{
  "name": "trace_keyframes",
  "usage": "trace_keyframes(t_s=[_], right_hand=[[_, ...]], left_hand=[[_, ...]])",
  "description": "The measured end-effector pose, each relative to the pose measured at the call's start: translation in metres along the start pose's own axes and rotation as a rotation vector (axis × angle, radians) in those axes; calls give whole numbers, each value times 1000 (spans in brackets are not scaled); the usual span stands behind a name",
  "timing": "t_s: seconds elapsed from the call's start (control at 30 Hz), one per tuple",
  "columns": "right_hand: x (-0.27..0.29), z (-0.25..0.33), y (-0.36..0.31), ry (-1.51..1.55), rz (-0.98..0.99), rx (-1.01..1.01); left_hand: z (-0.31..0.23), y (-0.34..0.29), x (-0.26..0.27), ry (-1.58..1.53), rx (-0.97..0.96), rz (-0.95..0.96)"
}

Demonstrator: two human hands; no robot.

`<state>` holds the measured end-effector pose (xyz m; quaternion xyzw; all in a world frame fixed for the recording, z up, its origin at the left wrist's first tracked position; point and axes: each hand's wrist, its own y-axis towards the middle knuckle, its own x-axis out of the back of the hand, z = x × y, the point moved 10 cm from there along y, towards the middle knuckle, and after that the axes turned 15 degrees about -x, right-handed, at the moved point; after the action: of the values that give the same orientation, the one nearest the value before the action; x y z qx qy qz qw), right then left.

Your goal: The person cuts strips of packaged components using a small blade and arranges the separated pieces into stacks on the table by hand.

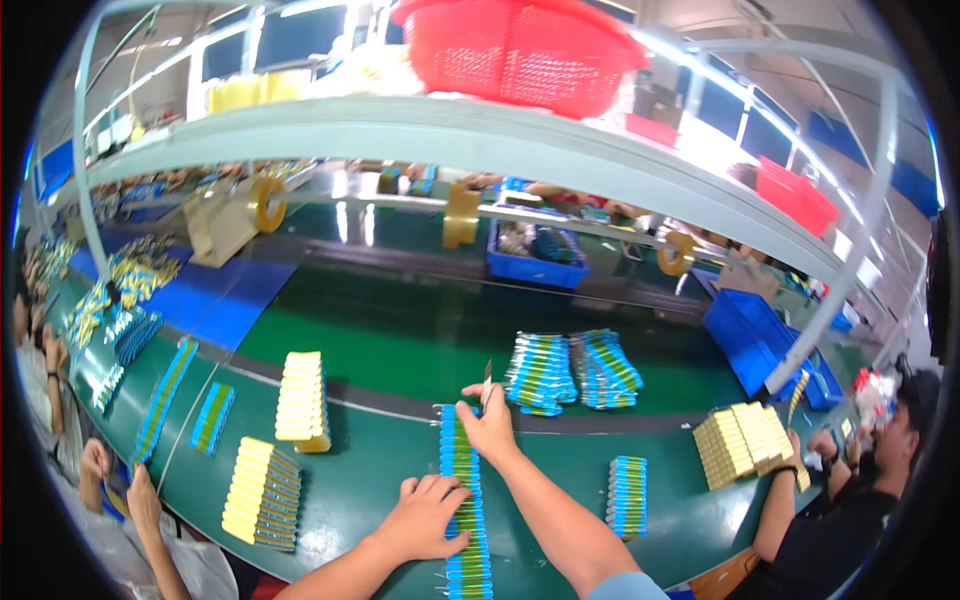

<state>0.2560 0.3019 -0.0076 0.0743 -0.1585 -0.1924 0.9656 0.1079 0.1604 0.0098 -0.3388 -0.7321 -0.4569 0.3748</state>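
A long row of slim blue-and-green striped pieces [462,470], laid side by side, runs away from me across the green table. Palm down, my left hand [428,515] rests on the row's left side with its fingers apart. My right hand [490,420] is closed around a small knife [487,385] at the row's far end; the narrow metal blade points up and away, and the fingers hide most of the handle. To the right of my forearm lies a shorter block of the same striped pieces [627,497].
Yellow-topped stacks [262,492] stand left, a cream stack [742,443] right. Striped bundles [541,372] lie on the green belt [400,330]. A blue bin [745,335] sits at right. A metal shelf [480,135] spans overhead with a red basket [520,50]. Co-workers sit on both sides.
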Motion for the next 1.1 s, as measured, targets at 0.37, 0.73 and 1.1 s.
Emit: trace_keyframes(t_s=[0.37,0.73,1.1], right_hand=[[309,13,-122,-436,-588,-366],[317,-94,-149,-84,-185,-557],[257,48,-134,-106,-382,38]], left_hand=[[-3,9,-17,-129,11,-54],[-4,4,5,-26,3,-137],[-74,-55,-16,272,308,180]])
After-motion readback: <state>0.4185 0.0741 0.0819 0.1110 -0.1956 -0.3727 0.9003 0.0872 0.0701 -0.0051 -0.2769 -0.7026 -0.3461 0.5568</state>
